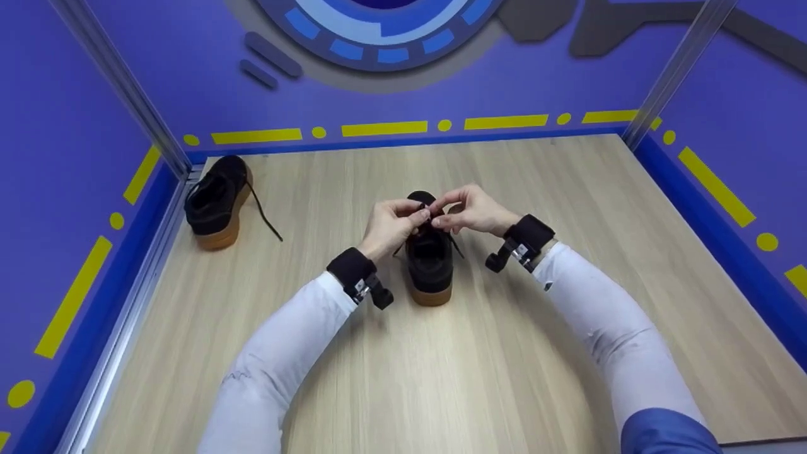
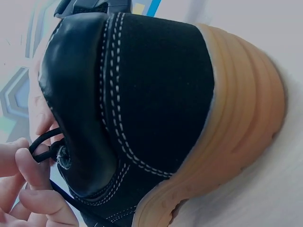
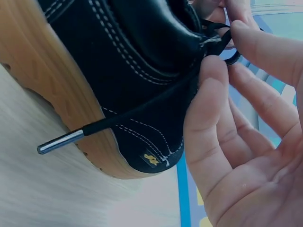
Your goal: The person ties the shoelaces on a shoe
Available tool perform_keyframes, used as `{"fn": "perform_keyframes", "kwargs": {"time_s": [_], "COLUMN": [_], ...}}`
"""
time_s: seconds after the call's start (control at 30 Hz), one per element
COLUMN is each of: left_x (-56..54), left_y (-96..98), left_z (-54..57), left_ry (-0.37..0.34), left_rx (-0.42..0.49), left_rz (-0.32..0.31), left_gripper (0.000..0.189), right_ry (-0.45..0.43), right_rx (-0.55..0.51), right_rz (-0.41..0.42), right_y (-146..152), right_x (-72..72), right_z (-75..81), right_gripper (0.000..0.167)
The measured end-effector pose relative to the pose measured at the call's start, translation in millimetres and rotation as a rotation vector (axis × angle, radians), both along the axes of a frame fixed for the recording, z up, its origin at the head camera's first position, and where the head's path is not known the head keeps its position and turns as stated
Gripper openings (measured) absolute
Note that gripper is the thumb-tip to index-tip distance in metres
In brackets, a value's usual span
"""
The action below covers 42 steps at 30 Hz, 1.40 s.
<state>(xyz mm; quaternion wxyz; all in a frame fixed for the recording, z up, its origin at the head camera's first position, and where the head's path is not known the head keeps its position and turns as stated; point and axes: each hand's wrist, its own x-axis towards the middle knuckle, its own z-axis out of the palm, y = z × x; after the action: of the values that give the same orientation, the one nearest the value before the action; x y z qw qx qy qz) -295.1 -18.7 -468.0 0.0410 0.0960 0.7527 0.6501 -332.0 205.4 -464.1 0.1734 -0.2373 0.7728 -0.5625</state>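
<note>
A black shoe (image 1: 430, 272) with a tan gum sole stands upright on the table, its toe toward the back wall. Over its lacing, my left hand (image 1: 388, 228) pinches a loop of black shoelace (image 2: 43, 134) beside the eyelet. From the other side my right hand (image 1: 477, 211) holds the lace between thumb and fingertips, close to the left fingers. One loose lace end (image 3: 102, 124), tipped in metal, hangs down across the shoe's side in the right wrist view. The fingers hide much of the knot area.
A second black shoe (image 1: 217, 200) stands at the back left corner, one lace trailing onto the wooden table (image 1: 328, 189). Blue walls with yellow marks (image 1: 384, 128) enclose the back and both sides. Each wrist wears a black strap (image 1: 352, 270) with a small camera.
</note>
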Motion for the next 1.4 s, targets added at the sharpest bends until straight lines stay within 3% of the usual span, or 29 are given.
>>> {"fn": "perform_keyframes", "kwargs": {"time_s": [0.17,0.47,0.67,0.77,0.97,1.03,1.1,1.17,1.4], "left_x": [-0.3,-4.0,-4.9,-5.0,-6.2,-6.5,-6.5,-6.5,-4.8], "left_y": [-0.2,-2.1,-2.8,-3.1,-3.7,-3.8,-3.9,-3.9,-2.9], "left_z": [0.3,-1.0,-1.1,-1.2,-1.6,-1.5,-1.3,-1.2,-0.8], "left_ry": [0.032,0.223,0.278,0.298,0.348,0.362,0.373,0.379,0.395], "left_rx": [-0.019,-0.12,-0.151,-0.167,-0.188,-0.192,-0.196,-0.202,-0.212], "left_rz": [-0.007,0.005,0.009,0.019,0.038,0.04,0.039,0.037,0.019], "left_gripper": [0.022,0.019,0.017,0.016,0.015,0.015,0.015,0.015,0.014], "right_ry": [0.036,0.104,0.162,0.251,0.531,0.554,0.515,0.415,-0.074], "right_rx": [-0.034,-0.094,-0.062,0.014,0.188,0.206,0.201,0.178,-0.026], "right_rz": [0.001,-0.047,-0.1,-0.099,-0.008,-0.005,-0.017,-0.032,-0.037], "right_y": [-2.5,-9.5,-14.4,-17.3,-22.2,-22.4,-21.9,-20.8,-14.7], "right_x": [-1.2,-2.2,-0.5,-0.3,0.8,0.6,0.5,0.2,-0.4], "right_z": [-2.7,-5.5,-5.6,-5.3,-2.6,-2.2,-1.7,-1.3,-2.2], "right_gripper": [0.025,0.019,0.02,0.019,0.013,0.012,0.012,0.011,0.007]}}
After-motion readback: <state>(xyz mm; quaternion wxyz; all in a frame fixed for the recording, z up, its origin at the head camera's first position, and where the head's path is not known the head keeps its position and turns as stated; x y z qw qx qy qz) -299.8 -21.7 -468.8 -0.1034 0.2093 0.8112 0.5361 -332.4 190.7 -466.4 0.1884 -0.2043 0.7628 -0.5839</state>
